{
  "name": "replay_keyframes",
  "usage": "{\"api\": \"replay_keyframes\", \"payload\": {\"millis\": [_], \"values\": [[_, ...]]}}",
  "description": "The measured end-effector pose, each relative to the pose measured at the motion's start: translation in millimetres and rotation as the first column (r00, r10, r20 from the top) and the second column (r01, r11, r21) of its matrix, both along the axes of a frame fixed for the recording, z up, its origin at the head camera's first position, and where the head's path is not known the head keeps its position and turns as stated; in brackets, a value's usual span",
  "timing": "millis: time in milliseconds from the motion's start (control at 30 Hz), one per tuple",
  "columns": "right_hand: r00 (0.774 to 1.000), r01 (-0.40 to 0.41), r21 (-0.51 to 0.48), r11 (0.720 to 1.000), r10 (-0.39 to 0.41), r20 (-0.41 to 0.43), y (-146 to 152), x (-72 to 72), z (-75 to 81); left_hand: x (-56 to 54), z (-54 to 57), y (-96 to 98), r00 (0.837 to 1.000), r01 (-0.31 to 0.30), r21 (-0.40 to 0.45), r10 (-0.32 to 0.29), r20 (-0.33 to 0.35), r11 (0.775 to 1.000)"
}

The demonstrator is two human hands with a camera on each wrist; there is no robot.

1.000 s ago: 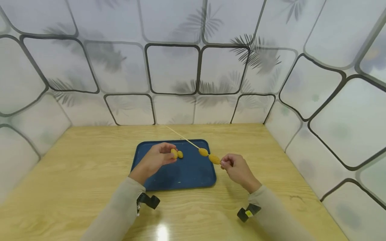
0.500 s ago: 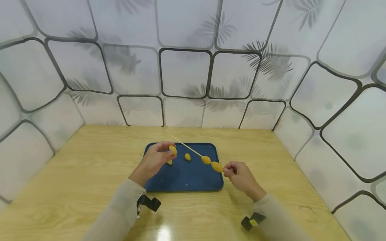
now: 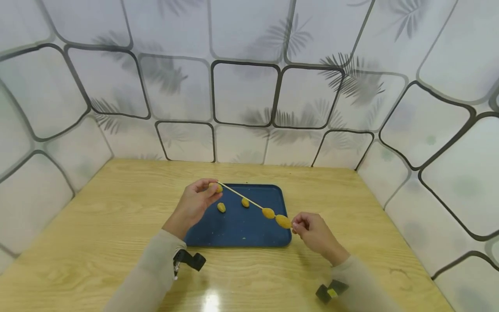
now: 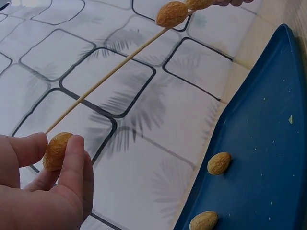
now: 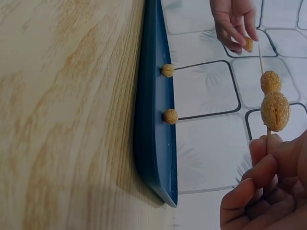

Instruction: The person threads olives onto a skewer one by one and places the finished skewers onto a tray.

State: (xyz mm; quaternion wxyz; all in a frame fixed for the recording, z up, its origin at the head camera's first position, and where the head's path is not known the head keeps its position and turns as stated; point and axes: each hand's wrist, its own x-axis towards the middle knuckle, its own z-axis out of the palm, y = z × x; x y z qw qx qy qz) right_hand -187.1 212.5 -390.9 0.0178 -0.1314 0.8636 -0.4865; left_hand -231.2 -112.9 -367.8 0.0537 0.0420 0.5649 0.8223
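My right hand (image 3: 316,234) pinches the lower end of a thin wooden skewer (image 3: 241,196), which slants up to the left above the tray. Threaded near that hand are two golden-brown, wrinkled oval fried balls, a larger one (image 5: 275,111) and a smaller one (image 5: 270,82). Another such ball (image 4: 57,151) is pinched between the thumb and fingers of my left hand (image 3: 195,203). The skewer's tip comes right up to this ball beside the left thumb; whether it has pierced it, I cannot tell. Two more balls lie on the tray, one at left (image 3: 221,207), one near its middle (image 3: 245,202).
A dark blue rectangular tray (image 3: 241,236) with a raised rim and a few crumbs lies on the light wooden table (image 3: 128,208). Patterned pale panels (image 3: 245,95) rise behind the table and at both sides.
The left hand has brought its ball up and back to the skewer's tip. The two balls on the tray now show clear of that hand. The right hand keeps its pinch; the head view shifted.
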Motion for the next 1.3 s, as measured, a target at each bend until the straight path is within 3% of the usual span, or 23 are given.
{"api": "replay_keyframes", "payload": {"millis": [133, 367, 700, 933, 1300], "values": [[0.999, -0.033, 0.002, 0.999, 0.033, -0.014, 2.1, 1.8, -0.8, 1.2, 3.7, -3.7, 1.0, 0.017, 0.02, -0.018, 0.022, 1.0], [0.998, -0.049, 0.009, 0.999, 0.049, -0.046, 5.0, 2.7, -2.9, 4.1, 4.4, -11.3, 0.998, 0.036, 0.024, -0.035, -0.043, 0.999], [0.997, -0.068, -0.001, 0.998, 0.068, -0.048, 5.1, 5.3, -2.0, 6.5, 2.3, -13.5, 0.995, 0.054, 0.058, -0.05, -0.082, 0.997], [0.997, -0.07, -0.006, 0.998, 0.069, -0.039, 5.6, 6.8, 1.2, 8.8, 3.4, -14.0, 0.996, 0.062, 0.151, -0.052, -0.069, 0.987], [0.994, -0.084, 0.039, 0.996, 0.087, -0.069, 6.7, 3.4, -0.6, 7.6, 5.1, -12.2, 0.997, 0.066, 0.155, -0.059, -0.053, 0.986]]}}
